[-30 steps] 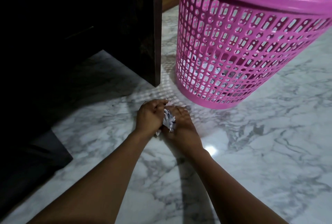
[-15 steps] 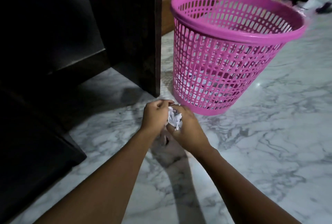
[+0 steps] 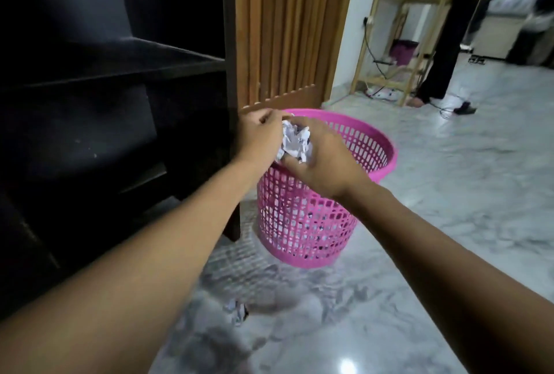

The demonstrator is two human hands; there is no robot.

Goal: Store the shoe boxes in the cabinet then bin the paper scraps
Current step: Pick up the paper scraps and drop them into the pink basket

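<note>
Over the near rim of the pink basket (image 3: 302,223): left hand (image 3: 260,136) and right hand (image 3: 320,163) are cupped together, fingers curled round a crumpled white paper wad (image 3: 295,142) squeezed between them. Left hand is on the wad's left side, knuckles up. Right hand covers its right and lower side, thumb tucked under. The wad is above the basket's opening, not in it yet.

Basket stands upright on the marble floor (image 3: 449,223), just beside the front corner of the dark cabinet (image 3: 90,103). Mesh wall: pale and dark specks show through the lower holes. Probably paper at the bottom, can't confirm. The hands block most of the view in from above.

One loose scrap (image 3: 236,312) lies on the floor between the forearms, apart from the basket. It's blurred, white with dark marks.

Cabinet fills the left side, one shelf (image 3: 120,58) visible. Interior is too dark to read what's stored there. Slatted wood panel (image 3: 287,28) stands behind the basket.

Far right: wooden rack (image 3: 404,43) with cables on the floor by it. A second person (image 3: 446,52) stands there, cut off at the top edge and motion-blurred.
</note>
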